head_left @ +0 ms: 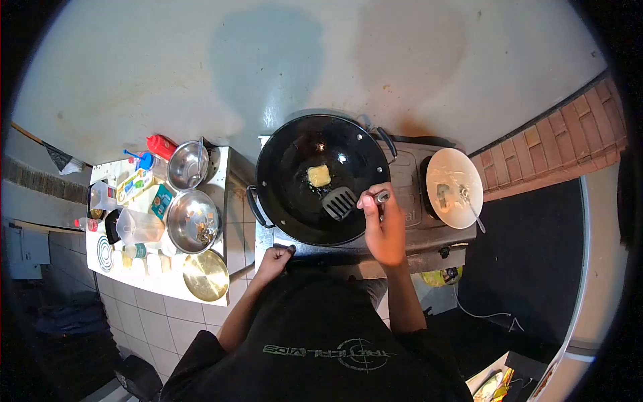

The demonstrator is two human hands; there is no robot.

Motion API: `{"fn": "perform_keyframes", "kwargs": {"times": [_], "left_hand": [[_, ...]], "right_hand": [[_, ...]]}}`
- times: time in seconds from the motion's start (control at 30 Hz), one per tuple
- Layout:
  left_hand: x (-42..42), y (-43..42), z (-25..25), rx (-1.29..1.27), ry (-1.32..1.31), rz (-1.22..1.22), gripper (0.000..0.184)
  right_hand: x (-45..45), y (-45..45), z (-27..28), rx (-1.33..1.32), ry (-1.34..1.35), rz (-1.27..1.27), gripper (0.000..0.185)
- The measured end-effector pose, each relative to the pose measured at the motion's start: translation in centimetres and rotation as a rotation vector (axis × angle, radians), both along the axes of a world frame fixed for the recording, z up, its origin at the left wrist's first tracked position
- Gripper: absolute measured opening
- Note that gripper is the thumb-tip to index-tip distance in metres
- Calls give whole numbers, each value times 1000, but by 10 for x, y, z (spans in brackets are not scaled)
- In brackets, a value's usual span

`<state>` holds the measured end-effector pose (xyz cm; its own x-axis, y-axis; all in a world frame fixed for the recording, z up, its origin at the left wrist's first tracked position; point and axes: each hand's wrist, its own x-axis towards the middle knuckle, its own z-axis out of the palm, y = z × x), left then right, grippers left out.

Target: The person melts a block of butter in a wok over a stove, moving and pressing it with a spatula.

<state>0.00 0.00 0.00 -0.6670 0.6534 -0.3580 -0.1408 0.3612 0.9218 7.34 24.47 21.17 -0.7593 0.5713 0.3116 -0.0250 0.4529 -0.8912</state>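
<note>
A large black wok (288,147) sits on the stove, with a pale yellow piece of what looks like butter (319,176) in a little liquid at its middle. My right hand (383,231) is closed around the handle of a slotted spatula (339,203). The spatula's dark blade is inside the wok, just below and right of the yellow piece. At the stove's front edge, my left hand (273,262) is closed with its fingers on a black stove knob (291,250).
Right of the wok, a cream bowl (455,167) holds a spoon and some residue. On the white side table (218,164) at left are metal bowls (175,221), a gold lid (205,276), a red bottle (161,145) and a plastic jug (140,226). A wall rises behind the stove.
</note>
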Motion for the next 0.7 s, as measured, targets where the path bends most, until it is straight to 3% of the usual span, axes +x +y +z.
{"fn": "perform_keyframes", "kwargs": {"times": [0.2,0.5,0.7], "left_hand": [[-1,4,17,-74,-112,-3,56],[-3,2,5,-82,-76,-31,57],[-1,0,-6,-11,-40,-2,59]], "right_hand": [[-8,1,-8,29,-174,-8,16],[-9,6,0,-16,39,55,17],[-13,1,-1,27,-148,36,15]]}}
